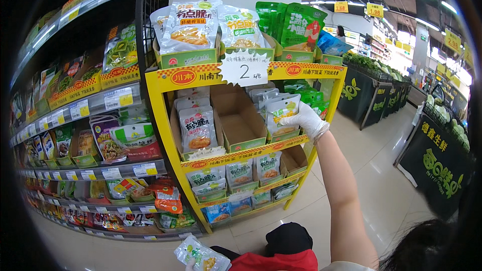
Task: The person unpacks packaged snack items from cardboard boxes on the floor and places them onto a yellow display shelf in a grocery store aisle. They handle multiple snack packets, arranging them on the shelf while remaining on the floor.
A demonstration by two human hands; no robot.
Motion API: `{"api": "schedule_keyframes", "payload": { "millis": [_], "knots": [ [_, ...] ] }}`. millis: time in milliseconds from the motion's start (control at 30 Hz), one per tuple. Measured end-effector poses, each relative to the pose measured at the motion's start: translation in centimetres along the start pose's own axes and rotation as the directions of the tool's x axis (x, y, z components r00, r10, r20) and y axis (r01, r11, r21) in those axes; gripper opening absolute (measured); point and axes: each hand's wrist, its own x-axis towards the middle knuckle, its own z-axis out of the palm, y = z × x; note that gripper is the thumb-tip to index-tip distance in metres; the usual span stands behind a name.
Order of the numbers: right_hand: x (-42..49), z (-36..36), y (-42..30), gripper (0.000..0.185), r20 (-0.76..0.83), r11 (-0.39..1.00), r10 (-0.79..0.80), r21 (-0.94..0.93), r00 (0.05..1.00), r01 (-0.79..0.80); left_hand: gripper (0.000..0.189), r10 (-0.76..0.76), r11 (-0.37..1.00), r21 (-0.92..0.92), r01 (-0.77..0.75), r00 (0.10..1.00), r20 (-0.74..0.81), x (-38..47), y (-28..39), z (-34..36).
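Observation:
My right hand (307, 118), in a thin white glove, reaches to the upper shelf of a yellow display rack (244, 151). Its thumb lies across the front of a silver-and-white snack pouch (283, 109), gripping the right edge. That pouch stands upright at the front of a carton, with more silver pouches (260, 94) behind it. Low in the picture, my left hand (190, 264) shows only gloved fingertips. They hold a flat bundle of similar pouches (205, 256), tilted, over the floor; how many is unclear.
Left of the gripped pouch is an open carton (241, 120) showing bare brown cardboard. Stocked supermarket shelves (86, 111) run along the left. A handwritten price card (246, 68) hangs on the rack. Vegetable stands (425, 158) are at right, and a person (340, 32) is far back.

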Motion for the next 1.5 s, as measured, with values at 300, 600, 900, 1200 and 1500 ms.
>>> {"api": "schedule_keyframes", "payload": {
  "millis": [300, 600, 900, 1200, 1500],
  "knots": [
    [0.1, 1.0, -1.4, 0.059, -0.175, 0.982, -0.182, 0.023, 0.967, 0.189, 0.042, -0.014, 0.998, -0.053, 0.024, 0.984, 0.179, 0.8, -0.6, -1.2],
    [0.2, 8.9, -0.9, 0.044, -0.15, 0.91, -0.412, -0.023, 0.899, 0.414, 0.036, 0.011, 0.997, -0.073, 0.009, 0.963, 0.269, 1.0, -1.3, -2.2],
    [10.6, 13.9, 3.7, 0.048, -0.388, 0.993, 0.04, 0.117, 0.921, 0.006, 0.031, 0.066, 0.934, -0.348, 0.083, 0.916, 0.397, 2.6, -2.6, -4.9],
    [17.5, 11.4, 6.4, 0.048, -0.188, 0.815, 0.068, -0.556, 0.98, -0.163, 0.035, 0.068, 0.969, -0.245, 0.004, 0.956, 0.286, 1.8, -2.1, -5.8],
    [15.3, 14.3, 2.0, 0.054, -0.313, 0.043, 0.05, -0.948, 0.948, -0.315, 0.041, 0.058, 0.98, -0.199, -0.008, 0.967, 0.246, 2.3, -2.2, -6.9]
  ]
}}
